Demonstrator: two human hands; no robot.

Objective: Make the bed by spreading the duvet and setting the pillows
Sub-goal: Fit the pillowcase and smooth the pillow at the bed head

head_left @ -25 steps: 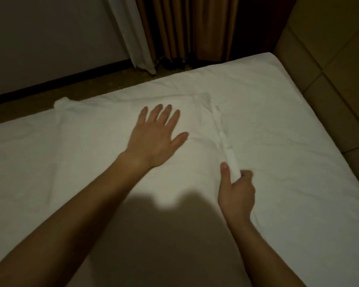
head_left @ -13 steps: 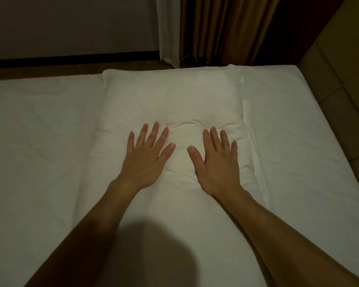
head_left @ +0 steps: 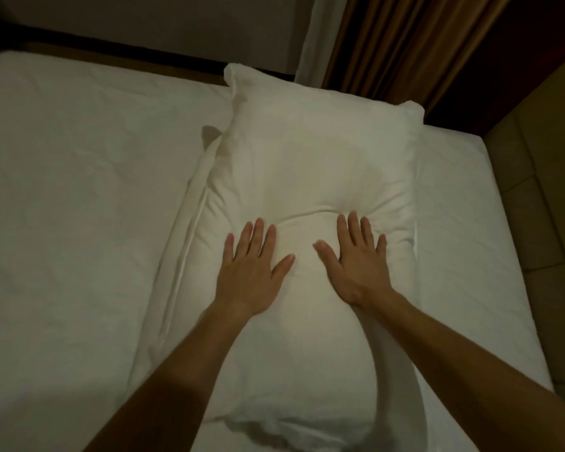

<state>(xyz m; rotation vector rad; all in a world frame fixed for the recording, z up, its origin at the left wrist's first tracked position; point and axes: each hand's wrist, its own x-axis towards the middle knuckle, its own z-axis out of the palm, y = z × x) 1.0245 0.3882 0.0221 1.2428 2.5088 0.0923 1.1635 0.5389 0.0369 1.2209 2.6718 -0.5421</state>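
Note:
A white pillow (head_left: 310, 148) lies lengthwise on the white bed (head_left: 69, 197), its far end near the bed's far edge. My left hand (head_left: 253, 265) and my right hand (head_left: 356, 261) press flat on the pillow's middle, side by side with fingers spread. A dent and a crease run across the pillow just beyond my fingertips. The pillowcase's loose flap (head_left: 183, 256) lies along the pillow's left side.
A padded brown headboard (head_left: 542, 203) stands along the bed's right side. Brown curtains (head_left: 405, 40) and a pale sheer curtain (head_left: 313, 34) hang beyond the far edge. A strip of floor (head_left: 111, 53) and a grey wall lie past the bed at the far left.
One second ago my right hand pinched the pillow's right edge; it has let go and now lies flat beside my left. The view has swung, and the pillow's far end looks plumper.

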